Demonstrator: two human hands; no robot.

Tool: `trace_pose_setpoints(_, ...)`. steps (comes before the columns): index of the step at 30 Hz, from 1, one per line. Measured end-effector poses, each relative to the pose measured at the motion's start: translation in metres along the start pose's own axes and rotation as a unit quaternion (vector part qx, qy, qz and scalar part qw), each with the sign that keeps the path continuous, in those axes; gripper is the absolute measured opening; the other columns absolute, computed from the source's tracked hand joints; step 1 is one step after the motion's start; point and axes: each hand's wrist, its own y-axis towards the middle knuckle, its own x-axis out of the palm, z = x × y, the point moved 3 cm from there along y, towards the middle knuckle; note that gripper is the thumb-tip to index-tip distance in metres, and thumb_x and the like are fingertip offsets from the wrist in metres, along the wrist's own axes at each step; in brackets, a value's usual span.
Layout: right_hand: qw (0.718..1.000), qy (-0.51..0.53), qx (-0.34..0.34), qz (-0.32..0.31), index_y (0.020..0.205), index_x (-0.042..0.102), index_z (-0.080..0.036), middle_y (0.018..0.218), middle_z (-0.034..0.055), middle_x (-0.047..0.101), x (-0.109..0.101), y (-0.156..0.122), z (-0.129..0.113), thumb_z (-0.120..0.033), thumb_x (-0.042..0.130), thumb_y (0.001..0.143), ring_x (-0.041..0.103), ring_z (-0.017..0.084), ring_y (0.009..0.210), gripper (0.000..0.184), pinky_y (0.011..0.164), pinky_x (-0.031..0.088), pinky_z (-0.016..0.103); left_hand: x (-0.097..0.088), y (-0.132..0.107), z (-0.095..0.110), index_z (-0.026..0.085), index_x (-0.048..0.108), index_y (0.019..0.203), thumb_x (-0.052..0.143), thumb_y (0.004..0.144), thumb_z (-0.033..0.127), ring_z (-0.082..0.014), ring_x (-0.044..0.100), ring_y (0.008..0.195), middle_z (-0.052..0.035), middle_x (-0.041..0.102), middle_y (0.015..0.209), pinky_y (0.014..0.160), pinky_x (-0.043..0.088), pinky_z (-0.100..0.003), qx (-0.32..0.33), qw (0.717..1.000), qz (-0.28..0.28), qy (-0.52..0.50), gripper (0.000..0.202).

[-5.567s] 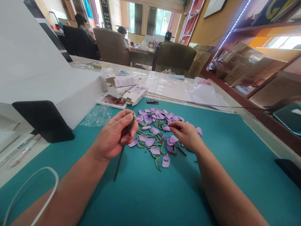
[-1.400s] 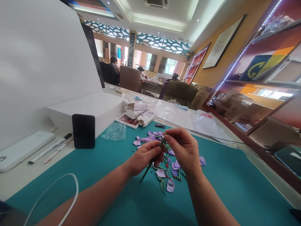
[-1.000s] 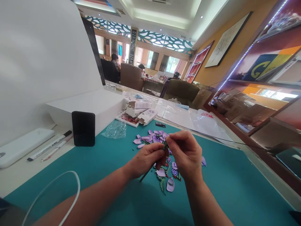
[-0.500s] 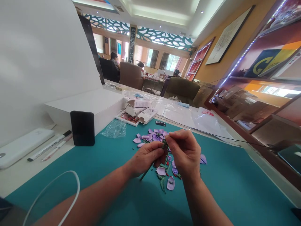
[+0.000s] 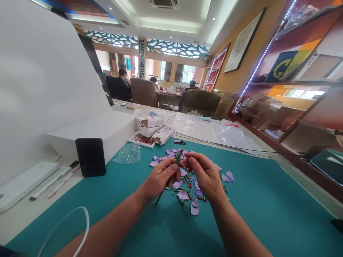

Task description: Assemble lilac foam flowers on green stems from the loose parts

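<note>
two hands [image 5: 164, 175], one green stem [image 5: 178, 157], two pens [image 5: 53, 181], one black slab [image 5: 90, 157], three chairs [image 5: 143, 92], three people [image 5: 123, 75]

Left hand [image 5: 163, 174] and right hand [image 5: 207, 175] are totally bare, and the thumbs [image 5: 193, 162] look kinda blunt and rounded at the tip. Left forearm [image 5: 120, 216] and right forearm [image 5: 234, 219] are bare too, as far up as I can see, slimmer near the hands and getting chunkier further back. Only extra is a plain white cable [image 5: 87, 218], smooth and round, looping across the left forearm, can't tell if it's part of their gear tbh.
</note>
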Motion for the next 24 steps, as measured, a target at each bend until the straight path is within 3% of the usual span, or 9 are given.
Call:
trace_pose_setpoints(5,1.000,0.009,0.008,-0.001,0.101,0.068,-0.023,0.074,-0.0002,0.066,-0.008,-0.002,-0.008,-0.031,0.068,0.080,0.060,0.013,0.066,0.023,0.059,0.051,0.027,-0.002,-0.001,0.006,0.017,0.054,0.101,0.055,0.086,0.046,-0.0085,0.039,0.051,0.0033,0.053,0.064,0.049,0.030,-0.024,-0.006,0.993,-0.006,0.119,0.032)
trace_pose_setpoints(9,0.999,-0.039,-0.004,0.015,0.080,0.069,-0.021,0.071,-0.0003,0.067,-0.009,-0.003,-0.018,-0.025,0.065,0.079,0.060,0.013,0.066,0.005,0.060,0.049,0.027,0.001,-0.001,0.005,0.018,0.058,0.098,0.056,0.085,0.041,-0.0106,0.045,0.058,0.0009,0.055,0.072,0.054,0.036,-0.024,-0.022,0.980,-0.028,0.196,0.027)
trace_pose_setpoints(15,0.997,-0.051,0.018,-0.052,0.075,0.068,-0.021,0.069,-0.0022,0.065,-0.011,-0.006,-0.010,-0.025,0.063,0.081,0.057,0.011,0.065,0.009,0.059,0.046,0.025,0.005,0.001,0.004,0.018,0.059,0.090,0.051,0.087,0.041,-0.0128,0.049,0.062,0.0008,0.053,0.069,0.058,0.041,-0.025,-0.010,0.962,-0.016,0.273,0.025)
trace_pose_setpoints(20,0.995,-0.075,0.062,-0.034,0.083,0.069,-0.020,0.069,-0.0019,0.064,-0.045,-0.002,0.009,-0.029,0.061,0.082,0.056,0.011,0.062,0.012,0.058,0.045,0.025,-0.003,0.003,0.006,0.019,0.061,0.095,0.050,0.087,0.040,-0.0134,0.050,0.060,0.0019,0.054,0.064,0.058,0.041,-0.025,-0.011,0.927,0.038,0.374,0.025)
trace_pose_setpoints(24,0.984,-0.123,0.126,-0.016,0.080,0.069,-0.018,0.067,-0.0004,0.064,-0.081,0.001,0.035,-0.033,0.062,0.080,0.055,0.011,0.060,0.017,0.058,0.045,0.027,-0.012,0.006,0.004,0.019,0.062,0.096,0.048,0.087,0.042,-0.0137,0.051,0.058,0.0024,0.054,0.062,0.056,0.040,-0.024,-0.017,0.908,0.044,0.417,0.029)
